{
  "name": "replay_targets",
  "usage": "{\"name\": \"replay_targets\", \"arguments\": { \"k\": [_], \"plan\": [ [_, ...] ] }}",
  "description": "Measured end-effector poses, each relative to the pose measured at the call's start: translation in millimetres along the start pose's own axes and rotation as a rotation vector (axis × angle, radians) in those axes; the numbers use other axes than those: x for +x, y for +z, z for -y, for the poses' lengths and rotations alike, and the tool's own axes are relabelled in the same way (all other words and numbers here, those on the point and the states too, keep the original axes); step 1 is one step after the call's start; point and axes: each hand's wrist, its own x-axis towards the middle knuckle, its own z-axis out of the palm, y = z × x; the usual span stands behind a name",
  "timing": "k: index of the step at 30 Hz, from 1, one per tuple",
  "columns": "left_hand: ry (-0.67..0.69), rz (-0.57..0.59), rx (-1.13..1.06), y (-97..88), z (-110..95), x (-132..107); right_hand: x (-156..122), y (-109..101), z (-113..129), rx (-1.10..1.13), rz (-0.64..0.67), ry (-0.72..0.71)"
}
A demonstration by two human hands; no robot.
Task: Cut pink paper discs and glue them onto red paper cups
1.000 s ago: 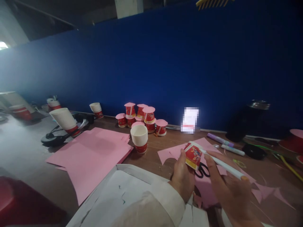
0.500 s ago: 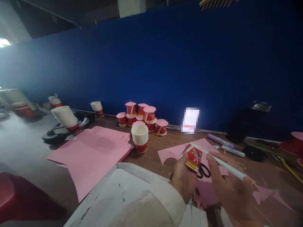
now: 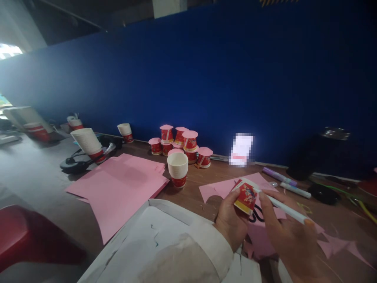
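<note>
My left hand (image 3: 231,220) grips a small red printed paper cup (image 3: 245,196), held tilted over a cut pink sheet (image 3: 226,188). My right hand (image 3: 287,236) is closed on a white glue stick or pen (image 3: 287,210), whose tip rests at the cup's rim. Black scissors (image 3: 256,214) lie on the pink sheet just behind the cup, partly hidden by it.
A stack of white cups with a red base (image 3: 177,169) stands beside a pile of pink sheets (image 3: 123,184). Several red cups with pink lids (image 3: 182,143) are heaped by the blue wall. Markers (image 3: 278,177), a black container (image 3: 304,157) and pink scraps (image 3: 338,247) lie at the right.
The view has shifted a little to the right and down. Both hands keep their hold, with the cup tilted slightly more toward the pen.
</note>
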Motion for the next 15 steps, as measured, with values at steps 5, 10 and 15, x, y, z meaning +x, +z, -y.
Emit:
{"name": "replay_targets", "arguments": {
  "k": [5,10,15],
  "plan": [
    [-0.01,-0.015,0.021,-1.3,0.8,0.3,-0.1,-0.5,1.1,-0.072,-0.032,-0.085],
    [0.018,0.025,0.007,-2.0,2.4,1.2,0.9,-1.6,4.2,-0.06,-0.018,-0.095],
    [0.047,0.033,0.007,-1.3,3.1,-0.7,0.7,-1.1,3.4,-0.036,-0.014,-0.043]
  ]
}}
